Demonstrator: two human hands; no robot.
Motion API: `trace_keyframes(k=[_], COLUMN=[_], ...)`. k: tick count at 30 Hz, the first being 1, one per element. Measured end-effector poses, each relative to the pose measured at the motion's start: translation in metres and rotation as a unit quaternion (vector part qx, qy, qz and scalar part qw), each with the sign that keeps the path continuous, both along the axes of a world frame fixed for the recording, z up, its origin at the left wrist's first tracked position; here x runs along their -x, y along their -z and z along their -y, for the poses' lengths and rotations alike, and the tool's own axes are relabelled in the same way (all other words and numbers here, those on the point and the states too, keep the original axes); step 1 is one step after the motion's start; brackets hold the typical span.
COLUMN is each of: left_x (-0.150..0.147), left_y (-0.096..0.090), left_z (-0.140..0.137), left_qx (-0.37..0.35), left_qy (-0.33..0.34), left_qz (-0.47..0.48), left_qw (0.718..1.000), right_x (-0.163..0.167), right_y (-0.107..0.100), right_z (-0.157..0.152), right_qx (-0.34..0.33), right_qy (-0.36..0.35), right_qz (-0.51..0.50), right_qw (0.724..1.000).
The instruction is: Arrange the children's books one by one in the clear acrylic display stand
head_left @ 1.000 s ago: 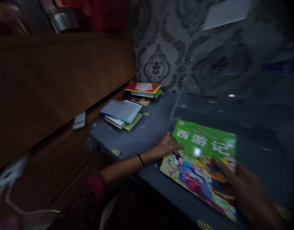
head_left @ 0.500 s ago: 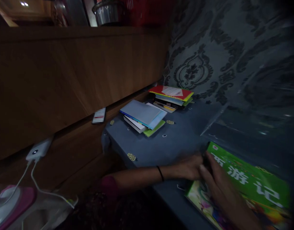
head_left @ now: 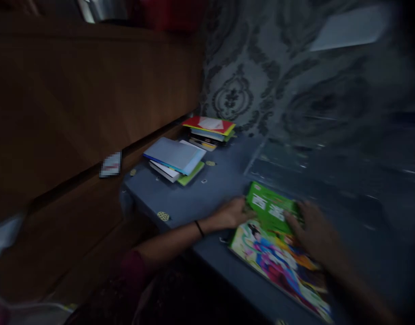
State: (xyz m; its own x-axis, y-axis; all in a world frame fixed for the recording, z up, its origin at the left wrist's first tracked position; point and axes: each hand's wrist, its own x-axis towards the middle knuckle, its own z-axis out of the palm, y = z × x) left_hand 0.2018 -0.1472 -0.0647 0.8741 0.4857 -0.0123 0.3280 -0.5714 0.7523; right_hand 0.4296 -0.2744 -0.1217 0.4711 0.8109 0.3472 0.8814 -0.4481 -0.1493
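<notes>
A book [head_left: 271, 253] with a green cover top, white characters and colourful painted figures lies at an angle on the cloth-covered table. My left hand [head_left: 232, 213], with a black band on its wrist, is at the book's left edge, its fingers closed over that edge near the upper corner. Across the book's right side rests my right hand [head_left: 315, 230], thumb and fingers apart on the green cover. Motion blurs both hands somewhat, and the right forearm hides part of the book's right edge.
Two stacks stand farther back: one under a grey-blue book [head_left: 173, 153], another topped by a red and yellow book [head_left: 209, 124]. Clear plastic sheeting [head_left: 295, 158] lies along the patterned wall [head_left: 232, 95]. A wooden panel [head_left: 92, 90] borders the left, with a small pixelated item [head_left: 110, 164] beside it.
My hands, close together over the book's left edge before, are now apart: the right has moved across the cover to the right side. The view has turned to the right.
</notes>
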Motion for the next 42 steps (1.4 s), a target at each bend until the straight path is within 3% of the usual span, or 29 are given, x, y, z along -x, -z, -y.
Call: trace_keyframes(k=[3, 5, 7, 10, 14, 19, 22, 25, 27, 29, 32, 34, 36, 38, 40, 42], left_x=[0.004, 0.000, -0.011, -0.030, -0.043, -0.034, -0.030, -0.034, -0.038, -0.042, -0.053, -0.069, -0.093, -0.125, -0.160, -0.194], left_y=[-0.010, -0.016, -0.018, -0.018, -0.009, 0.026, 0.045, 0.062, 0.070, 0.069, 0.033, -0.014, -0.071, -0.129, -0.180, -0.217], left_z=[0.004, 0.002, -0.003, -0.002, 0.028, 0.068, 0.068, 0.057, 0.048, 0.037, 0.016, -0.001, -0.019, -0.034, -0.045, -0.052], left_qx=[-0.107, -0.218, -0.298, -0.357, -0.369, -0.369, -0.384, -0.404, -0.408, -0.398, -0.349, -0.296, -0.254, -0.222, -0.204, -0.198], left_qy=[-0.006, -0.024, -0.006, 0.031, 0.091, 0.213, 0.279, 0.298, 0.301, 0.272, 0.164, 0.157, 0.143, 0.141, 0.118, 0.075], left_qz=[-0.072, -0.123, -0.122, -0.108, -0.099, 0.025, 0.073, 0.089, 0.092, 0.092, 0.092, 0.104, 0.152, 0.201, 0.247, 0.295], left_qw=[0.992, 0.968, 0.947, 0.927, 0.920, 0.904, 0.877, 0.860, 0.857, 0.871, 0.918, 0.936, 0.944, 0.944, 0.940, 0.932], right_x=[0.008, 0.014, 0.020, 0.029, 0.041, 0.044, 0.047, 0.051, 0.052, 0.051, 0.044, 0.029, 0.003, -0.035, -0.080, -0.126], right_y=[-0.006, -0.010, -0.014, -0.025, -0.041, -0.053, -0.061, -0.069, -0.070, -0.064, -0.046, -0.039, -0.049, -0.081, -0.133, -0.192], right_z=[0.019, 0.024, 0.024, 0.025, 0.030, 0.040, 0.045, 0.049, 0.051, 0.052, 0.052, 0.053, 0.057, 0.064, 0.073, 0.080], right_qx=[0.009, 0.000, 0.004, 0.007, 0.026, 0.002, -0.010, -0.015, -0.012, -0.008, -0.032, -0.069, -0.117, -0.192, -0.267, -0.340], right_qy=[0.017, 0.012, 0.020, 0.033, 0.052, 0.030, 0.031, 0.042, 0.046, 0.045, 0.023, 0.001, 0.003, 0.040, 0.034, 0.054], right_qz=[-0.071, -0.111, -0.134, -0.147, -0.168, -0.185, -0.197, -0.209, -0.217, -0.221, -0.230, -0.242, -0.246, -0.222, -0.188, -0.146], right_qw=[0.997, 0.994, 0.991, 0.989, 0.984, 0.982, 0.980, 0.977, 0.975, 0.974, 0.972, 0.968, 0.962, 0.955, 0.945, 0.927])
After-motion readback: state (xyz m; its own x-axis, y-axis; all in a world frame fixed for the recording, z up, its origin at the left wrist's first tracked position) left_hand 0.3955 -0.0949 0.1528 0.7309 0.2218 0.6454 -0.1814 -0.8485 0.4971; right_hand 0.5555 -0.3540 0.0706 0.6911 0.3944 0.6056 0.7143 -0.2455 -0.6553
